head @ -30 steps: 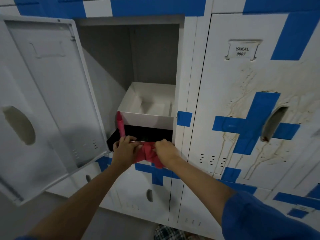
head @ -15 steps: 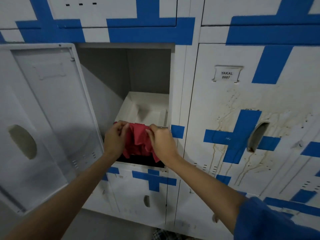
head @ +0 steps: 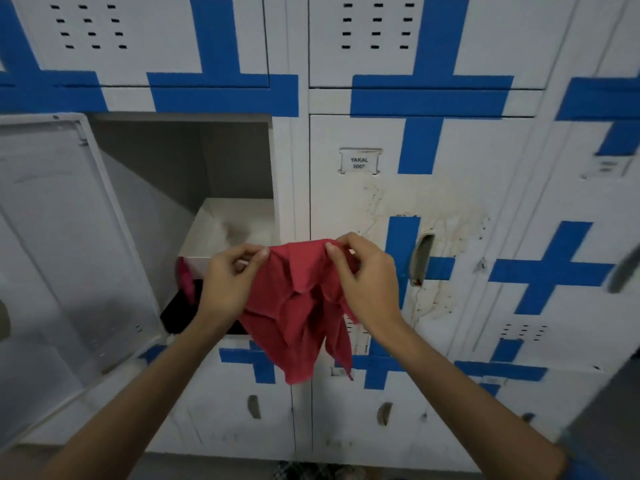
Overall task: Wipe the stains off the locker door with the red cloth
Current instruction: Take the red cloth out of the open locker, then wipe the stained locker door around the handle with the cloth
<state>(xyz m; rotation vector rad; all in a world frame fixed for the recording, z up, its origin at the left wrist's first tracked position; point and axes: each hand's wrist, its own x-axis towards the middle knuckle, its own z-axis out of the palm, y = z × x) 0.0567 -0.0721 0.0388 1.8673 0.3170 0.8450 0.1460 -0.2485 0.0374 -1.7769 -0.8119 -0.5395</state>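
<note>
While both hands pinch the red cloth (head: 298, 306), white blue-crossed lockers (head: 450, 46), stained locker door (head: 433, 195).

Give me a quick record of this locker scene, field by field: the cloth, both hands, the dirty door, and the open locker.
cloth: crumpled red fabric cloth, hanging in the air between the two hands
left hand: left hand pinches the cloth's upper left edge
right hand: right hand pinches its upper right edge
stained door: shut white metal locker door with blue cross, brown streaks around the handle slot, cloth not touching it
open locker: open white locker on the left, white box inside
</note>
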